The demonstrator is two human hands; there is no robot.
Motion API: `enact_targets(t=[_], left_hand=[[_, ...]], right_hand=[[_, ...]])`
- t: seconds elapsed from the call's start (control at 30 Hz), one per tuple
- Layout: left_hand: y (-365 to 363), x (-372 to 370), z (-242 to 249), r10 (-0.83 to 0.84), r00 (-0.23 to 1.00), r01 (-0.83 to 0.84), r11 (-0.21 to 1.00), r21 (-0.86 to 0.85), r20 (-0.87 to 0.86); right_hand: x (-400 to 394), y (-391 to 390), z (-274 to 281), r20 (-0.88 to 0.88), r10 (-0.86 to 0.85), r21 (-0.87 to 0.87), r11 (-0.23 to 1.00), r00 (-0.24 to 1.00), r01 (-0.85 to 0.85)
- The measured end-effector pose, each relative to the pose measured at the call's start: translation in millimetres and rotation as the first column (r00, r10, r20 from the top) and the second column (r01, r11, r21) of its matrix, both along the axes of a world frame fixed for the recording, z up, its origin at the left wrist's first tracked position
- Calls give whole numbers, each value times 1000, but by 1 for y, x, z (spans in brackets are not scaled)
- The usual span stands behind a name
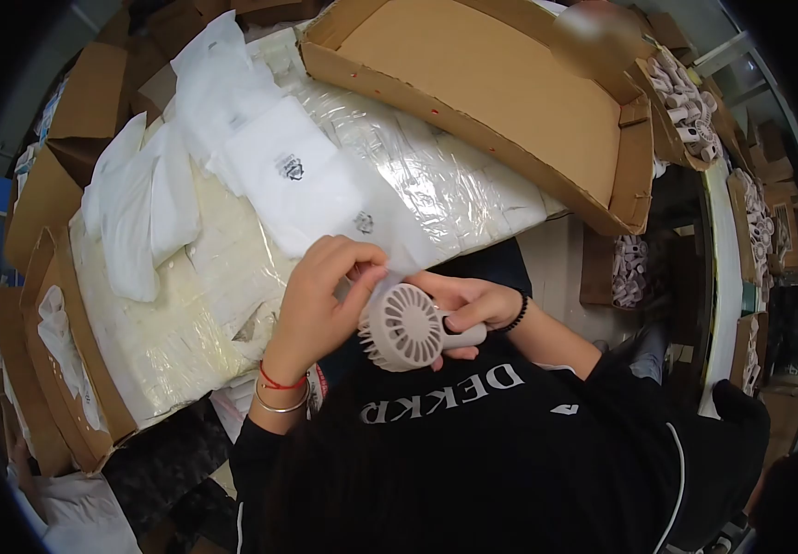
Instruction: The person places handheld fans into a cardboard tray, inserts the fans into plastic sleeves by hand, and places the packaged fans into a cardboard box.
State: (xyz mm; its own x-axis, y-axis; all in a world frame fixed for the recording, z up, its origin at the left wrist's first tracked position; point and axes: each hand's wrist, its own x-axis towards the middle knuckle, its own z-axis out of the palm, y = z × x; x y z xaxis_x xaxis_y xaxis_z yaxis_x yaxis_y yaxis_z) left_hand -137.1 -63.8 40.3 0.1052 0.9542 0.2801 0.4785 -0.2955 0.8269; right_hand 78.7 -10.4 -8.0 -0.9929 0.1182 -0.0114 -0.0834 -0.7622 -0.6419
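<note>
My right hand (486, 309), with a black bead bracelet at its wrist, is closed around the handle of a small handheld fan (405, 327). The fan's round slotted head points to the left, in front of my chest. Beside it, my left hand (330, 291) has thumb and fingers pinched on the edge of a thin translucent plastic bag (403, 261). Further white plastic bags with a dark printed mark (290, 168) lie overlapping on the table just beyond my hands.
A shallow cardboard tray (500, 138) rests across the table's far right. More bags (145, 203) lie on the wrapped tabletop (163, 360) at left. Boxes of fans (680, 102) (631, 268) stand at right, and a cardboard box (108, 369) with white bags is at left.
</note>
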Motion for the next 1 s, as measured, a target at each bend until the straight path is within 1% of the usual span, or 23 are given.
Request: enact_targets(t=[0.03, 0.1, 0.13, 0.2, 0.23, 0.3, 0.33, 0.37, 0.43, 0.47, 0.53, 0.57, 0.6, 0.63, 0.67, 0.7, 0.73, 0.77, 0.83, 0.87, 0.9, 0.97, 1.0], left_hand=[[-2, 1, 3, -4, 1000, 4, 1000, 0, 1], [-6, 2, 6, -1, 989, 12, 997, -74, 151], [-8, -1, 4, 4, 989, 7, 997, -73, 150], [-12, -7, 0, 81, 954, -60, 995, -81, 290], [-14, -7, 2, 83, 954, -62, 995, -82, 288], [-16, -7, 8, 46, 985, -55, 997, 47, 168], [-16, -4, 7, 52, 998, -56, 990, 131, 36], [-15, -2, 5, 48, 998, -53, 990, 129, 35], [-14, 3, 0, 121, 987, -84, 951, 298, -109], [-13, 8, -2, 118, 987, -81, 951, 297, -108], [-10, 21, -6, 157, 981, -99, 910, 403, -114], [-8, 26, -8, 157, 981, -99, 910, 403, -113], [-5, 29, -9, 163, 979, -98, 902, 421, -122], [-1, 30, -9, 170, 977, -95, 891, 443, -132], [5, 28, -6, 170, 976, -94, 890, 446, -133], [10, 25, 0, 262, 955, -151, 837, 526, -142], [11, 23, 3, 353, 924, -203, 775, 598, -144], [10, 25, 5, 356, 923, -206, 777, 595, -144], [9, 33, 7, 199, 940, -22, 846, 532, -278], [3, 36, 5, 107, 931, 75, 880, 469, -350], [-1, 40, -1, 110, 930, 73, 880, 469, -352], [-8, 44, -16, 25, 971, 79, 906, 416, -238], [-13, 42, -20, 62, 990, -19, 949, 315, -128]], right_hand=[[-2, 1, -10, -35, 52, -63, 997, 998, -54], [-3, 4, -12, -73, 107, -122, 986, 992, -115], [-2, 4, -9, -78, 84, -134, 987, 993, -94], [0, 4, -8, -63, 21, -135, 990, 998, -29], [-1, 2, -7, -66, 22, -136, 990, 998, -31], [-1, -1, -3, 50, -204, -218, 953, 978, 210], [1, 0, -6, 51, -193, -215, 956, 980, 200], [0, -2, -4, 51, -196, -217, 955, 979, 203], [-3, -9, 7, 48, -301, -228, 925, 952, 304], [-6, -13, 11, 50, -304, -229, 924, 951, 307], [-14, -20, 18, 173, -332, -543, 754, 927, 371], [-17, -20, 20, 173, -332, -542, 754, 927, 371], [-20, -19, 22, 217, -370, -429, 795, 903, 429], [-24, -18, 23, 237, -488, -115, 845, 840, 522], [-29, -17, 25, 254, -604, 218, 797, 755, 564], [-31, -17, 28, 253, -605, 220, 796, 755, 564], [-33, -16, 32, 89, -730, 651, 558, 678, 515], [-36, -16, 33, -125, -760, 913, 164, 637, 374], [-41, -9, 26, 5, -732, 780, 429, 681, 456], [-43, -1, 26, 104, -747, 650, 551, 657, 523], [-44, 4, 26, 204, -741, 495, 642, 640, 586], [-38, 5, 27, 190, -727, 451, 662, 660, 599], [-34, 5, 28, 179, -712, 409, 682, 679, 607]])
